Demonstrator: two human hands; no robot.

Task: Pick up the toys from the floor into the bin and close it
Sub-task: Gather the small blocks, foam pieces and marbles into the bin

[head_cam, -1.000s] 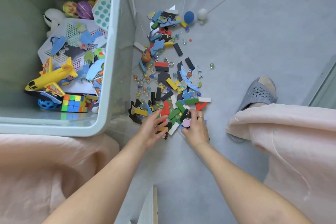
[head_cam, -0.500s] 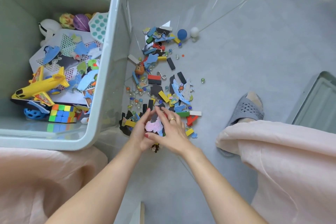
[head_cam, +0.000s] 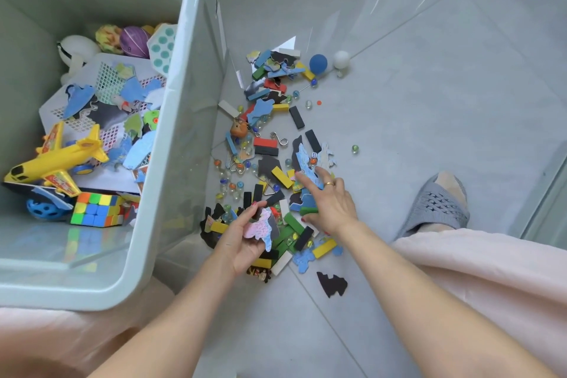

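The left hand [head_cam: 245, 242] pinches a pink puzzle piece [head_cam: 260, 225] beside the bin [head_cam: 171, 144], the right hand [head_cam: 328, 205] reaches with fingers spread over floor toys [head_cam: 276, 144], where marbles [head_cam: 233, 187] could roll away.

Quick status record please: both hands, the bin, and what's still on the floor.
left hand: holds a pink puzzle piece with other flat pieces, above the pile
right hand: fingers spread, reaching into the pile, gripping nothing that shows
bin: open, no lid in view; holds a yellow plane, a colour cube, a white basket
floor pile: blocks, puzzle pieces, marbles beside the bin
strays: blue ball, white ball, black piece
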